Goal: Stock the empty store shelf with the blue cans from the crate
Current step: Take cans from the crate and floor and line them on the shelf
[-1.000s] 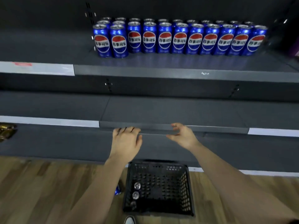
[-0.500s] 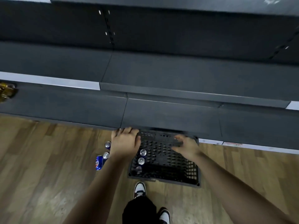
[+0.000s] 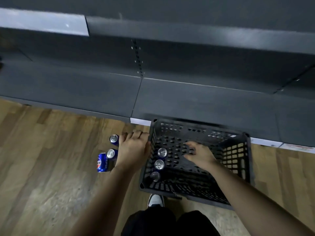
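Three blue cans (image 3: 162, 152) upright in crate (image 3: 238, 159), right hand (image 3: 199, 155) spread above.

The right hand (image 3: 199, 155) hovers over the black crate (image 3: 247, 167) holding three upright cans (image 3: 159, 164), left hand (image 3: 134, 149) just outside its wall.

Warm wood-plank floor (image 3: 42, 167) in dim light — dark grey shelving (image 3: 204, 103) along its far edge, white label strips (image 3: 42, 23).

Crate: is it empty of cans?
No, three cans stand upright in a row along the left side inside the crate.
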